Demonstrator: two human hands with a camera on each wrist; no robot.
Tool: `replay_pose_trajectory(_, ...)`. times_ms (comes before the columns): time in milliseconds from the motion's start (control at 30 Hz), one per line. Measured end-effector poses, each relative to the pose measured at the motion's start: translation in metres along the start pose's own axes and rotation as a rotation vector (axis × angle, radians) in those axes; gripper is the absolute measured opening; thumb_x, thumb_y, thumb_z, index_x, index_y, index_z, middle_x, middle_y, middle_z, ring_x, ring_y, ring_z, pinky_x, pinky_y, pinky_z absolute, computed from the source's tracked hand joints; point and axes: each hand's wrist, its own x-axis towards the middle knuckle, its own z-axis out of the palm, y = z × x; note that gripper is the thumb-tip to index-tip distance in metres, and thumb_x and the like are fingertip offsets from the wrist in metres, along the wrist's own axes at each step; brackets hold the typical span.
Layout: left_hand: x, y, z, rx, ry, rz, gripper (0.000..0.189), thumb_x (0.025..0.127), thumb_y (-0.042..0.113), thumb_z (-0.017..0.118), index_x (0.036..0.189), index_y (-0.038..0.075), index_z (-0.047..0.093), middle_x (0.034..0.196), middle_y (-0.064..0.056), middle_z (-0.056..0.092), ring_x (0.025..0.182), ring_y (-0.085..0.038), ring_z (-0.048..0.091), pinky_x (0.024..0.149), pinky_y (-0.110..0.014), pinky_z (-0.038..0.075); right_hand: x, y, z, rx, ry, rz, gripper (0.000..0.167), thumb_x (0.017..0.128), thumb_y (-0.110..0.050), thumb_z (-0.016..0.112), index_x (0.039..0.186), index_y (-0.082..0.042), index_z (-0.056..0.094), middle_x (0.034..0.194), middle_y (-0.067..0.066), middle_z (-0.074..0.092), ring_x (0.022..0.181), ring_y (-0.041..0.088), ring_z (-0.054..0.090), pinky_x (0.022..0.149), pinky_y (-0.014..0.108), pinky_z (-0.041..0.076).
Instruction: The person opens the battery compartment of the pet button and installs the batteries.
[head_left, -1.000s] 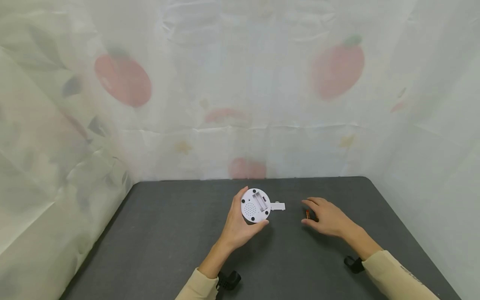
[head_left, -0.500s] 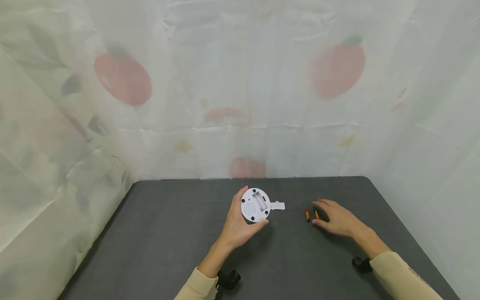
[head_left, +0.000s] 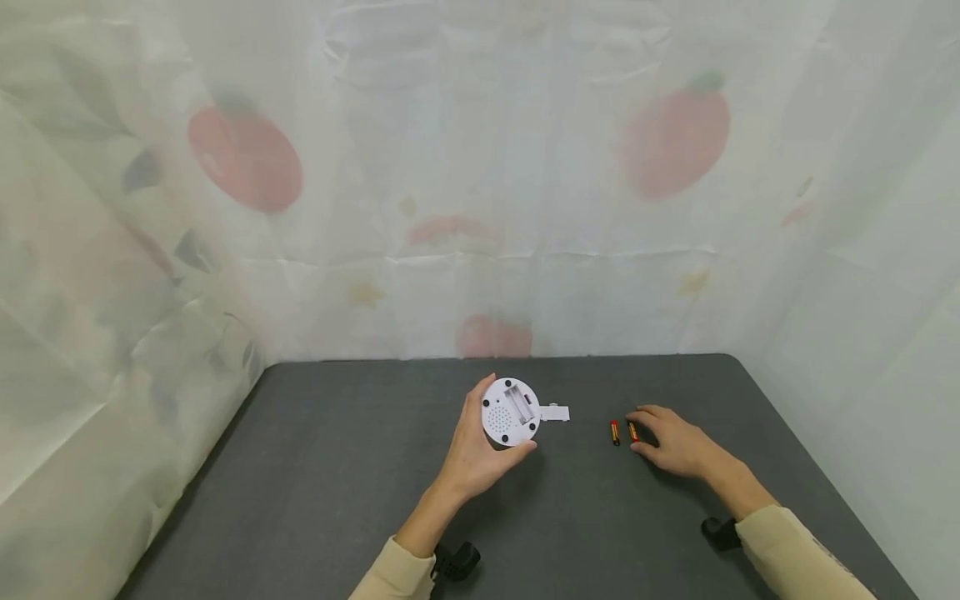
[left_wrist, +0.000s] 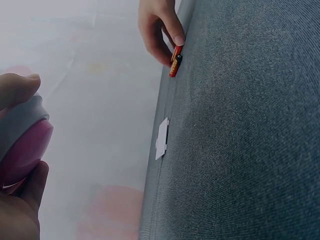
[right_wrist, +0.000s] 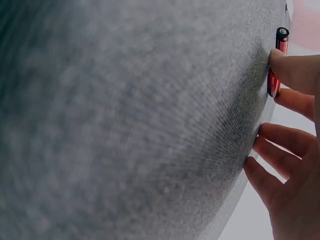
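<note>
My left hand grips a round white device by its edge, its underside facing up. That underside has speaker holes, dark feet and a bare battery slot; the left wrist view shows a pink lower body. My right hand pinches a small red-and-black battery between thumb and forefinger, close on the table. Its other fingers touch the cloth in the right wrist view. A second, similar battery lies just to the left of it. A white battery cover lies on the table, right of the device.
The dark grey cloth-covered table runs back to a pale curtain printed with fruit. More curtain hangs at both sides. Each wrist carries a black camera mount.
My right hand has moved right, away from the left battery, and its thumb and forefinger have come to the right battery. The left hand holds the device in the same place.
</note>
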Motion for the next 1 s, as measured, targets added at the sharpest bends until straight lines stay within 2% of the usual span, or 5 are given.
replay_pose_trajectory(333, 0.000, 0.001, 0.000, -0.014, -0.006, -0.021, 0.108, 0.070, 0.027, 0.094, 0.156, 0.024, 0.030, 0.144, -0.002, 0.048, 0.122, -0.021, 0.053, 0.099, -0.048, 0.044, 0.000, -0.003, 0.000, 0.015, 0.022, 0.029, 0.046, 0.095, -0.029, 0.073, 0.130, -0.001, 0.062, 0.139, 0.026, 0.055, 0.126, 0.046, 0.053, 0.094, 0.061, 0.046)
replay_pose_trajectory(667, 0.001, 0.001, 0.001, -0.018, -0.016, -0.022, 0.107, 0.071, 0.027, 0.093, 0.156, 0.023, 0.030, 0.143, -0.003, 0.048, 0.122, -0.021, 0.053, 0.099, -0.048, 0.044, 0.001, -0.005, 0.002, 0.131, 0.075, 0.040, 0.044, 0.093, -0.020, 0.074, 0.129, 0.001, 0.061, 0.125, 0.018, 0.064, 0.116, 0.041, 0.060, 0.093, 0.058, 0.048)
replay_pose_trajectory(833, 0.001, 0.002, 0.002, -0.024, -0.019, -0.029, 0.107, 0.071, 0.027, 0.093, 0.156, 0.024, 0.030, 0.143, -0.003, 0.048, 0.122, -0.021, 0.053, 0.099, -0.048, 0.044, 0.003, -0.007, 0.000, 0.232, 0.089, 0.070, 0.041, 0.092, -0.013, 0.073, 0.129, 0.001, 0.060, 0.105, 0.006, 0.066, 0.095, 0.026, 0.064, 0.079, 0.047, 0.053)
replay_pose_trajectory(1000, 0.001, 0.003, 0.002, -0.021, -0.019, -0.018, 0.106, 0.071, 0.027, 0.093, 0.156, 0.022, 0.030, 0.142, -0.004, 0.049, 0.122, -0.022, 0.053, 0.098, -0.049, 0.045, 0.003, -0.011, -0.002, 0.329, 0.109, 0.099, 0.041, 0.092, -0.005, 0.069, 0.131, 0.001, 0.058, 0.086, -0.003, 0.057, 0.069, 0.011, 0.051, 0.063, 0.032, 0.044)
